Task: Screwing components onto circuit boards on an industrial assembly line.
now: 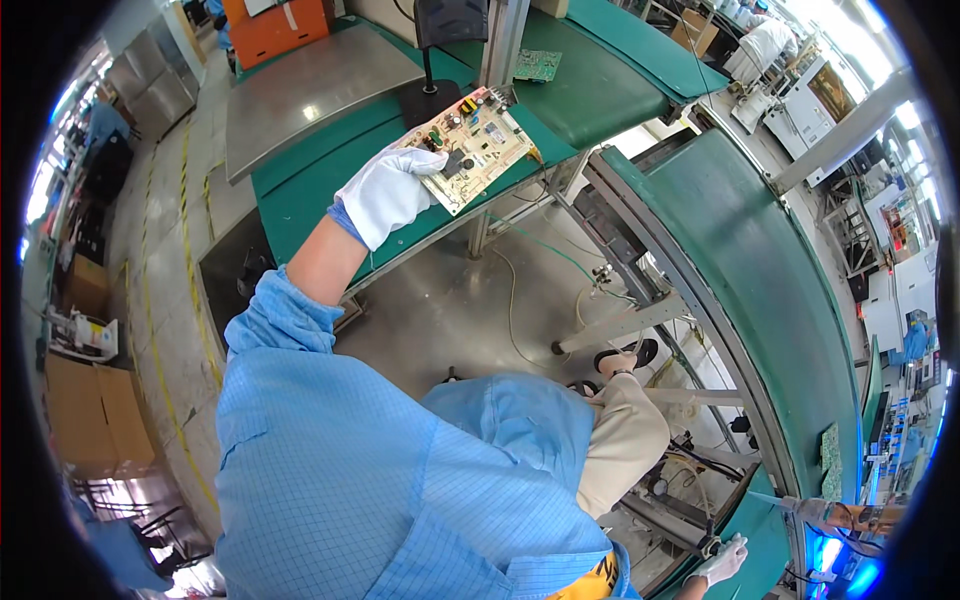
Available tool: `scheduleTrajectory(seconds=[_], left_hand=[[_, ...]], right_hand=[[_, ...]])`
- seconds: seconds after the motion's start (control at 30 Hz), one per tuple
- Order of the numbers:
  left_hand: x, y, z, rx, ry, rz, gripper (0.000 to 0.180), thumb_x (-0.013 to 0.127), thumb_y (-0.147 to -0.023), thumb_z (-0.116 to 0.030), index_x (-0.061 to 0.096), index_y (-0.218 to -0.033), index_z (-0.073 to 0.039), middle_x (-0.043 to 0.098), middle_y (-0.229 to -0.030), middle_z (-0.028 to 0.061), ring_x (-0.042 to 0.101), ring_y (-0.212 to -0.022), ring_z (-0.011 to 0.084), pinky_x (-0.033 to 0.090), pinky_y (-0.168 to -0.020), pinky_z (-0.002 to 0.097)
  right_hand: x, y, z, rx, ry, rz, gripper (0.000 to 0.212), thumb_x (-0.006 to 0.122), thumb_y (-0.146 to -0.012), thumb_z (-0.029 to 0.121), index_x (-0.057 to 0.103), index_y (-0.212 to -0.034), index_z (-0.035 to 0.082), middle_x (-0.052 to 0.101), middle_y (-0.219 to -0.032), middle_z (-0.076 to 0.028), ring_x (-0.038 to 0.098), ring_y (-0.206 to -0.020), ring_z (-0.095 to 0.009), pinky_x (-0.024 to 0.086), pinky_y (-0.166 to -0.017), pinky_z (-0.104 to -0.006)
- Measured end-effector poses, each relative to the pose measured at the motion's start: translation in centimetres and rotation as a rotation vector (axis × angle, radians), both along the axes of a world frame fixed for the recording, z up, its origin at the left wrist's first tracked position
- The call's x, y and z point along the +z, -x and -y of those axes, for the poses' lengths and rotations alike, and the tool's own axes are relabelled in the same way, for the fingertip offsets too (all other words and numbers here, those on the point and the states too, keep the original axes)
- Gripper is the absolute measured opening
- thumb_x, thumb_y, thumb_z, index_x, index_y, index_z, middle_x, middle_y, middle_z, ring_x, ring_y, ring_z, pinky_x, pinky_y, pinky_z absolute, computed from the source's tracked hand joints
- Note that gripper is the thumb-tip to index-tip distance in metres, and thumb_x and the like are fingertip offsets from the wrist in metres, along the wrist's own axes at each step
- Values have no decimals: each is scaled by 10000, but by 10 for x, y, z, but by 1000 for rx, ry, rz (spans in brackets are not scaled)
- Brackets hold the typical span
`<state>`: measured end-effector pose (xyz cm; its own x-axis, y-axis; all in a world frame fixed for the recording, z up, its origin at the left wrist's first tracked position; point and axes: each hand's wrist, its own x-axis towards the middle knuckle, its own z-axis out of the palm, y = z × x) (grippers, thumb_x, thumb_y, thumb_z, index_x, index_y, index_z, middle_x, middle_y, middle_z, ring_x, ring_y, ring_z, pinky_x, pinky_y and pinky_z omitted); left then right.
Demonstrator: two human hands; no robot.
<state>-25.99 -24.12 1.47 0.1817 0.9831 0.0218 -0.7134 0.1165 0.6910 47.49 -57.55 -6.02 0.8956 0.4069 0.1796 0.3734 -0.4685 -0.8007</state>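
My left hand, in a white glove, reaches up over the green bench. It grips a circuit board by its near left corner, thumb on top. The board is tan with a yellow transformer, dark parts and several small components on its upper face. It is tilted, and its right side reaches past the bench edge. At the lower right, my right hand, also gloved in white, rests by a green work surface. Its fingers are apart and I see nothing held in them.
A curved green conveyor belt runs down my right, with a green circuit board near its lower end. Another green board lies on the far belt. A black stand, metal plate and orange box are at the back.
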Motion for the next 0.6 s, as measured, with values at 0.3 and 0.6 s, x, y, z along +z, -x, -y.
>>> scheduleTrajectory(seconds=[0.3,0.6], left_hand=[[9,-4,-3,101,-22,23,490,541,-870,10,419,-1342,55,556,-1269,223,565,-1172,345,429,-1043,445],[8,13,-20,366,-1,191,169,548,-876,-1,562,-1036,52,617,-1103,207,630,-1014,347,493,-966,474]], right_hand=[[3,8,-3,-4,-17,5,294,600,-939,304,614,-914,11,538,-750,-16,473,-634,-80,404,-581,-227],[10,14,-4,-48,-1,-7,292,606,-937,306,615,-910,15,544,-762,-22,498,-670,-103,419,-592,-240]])
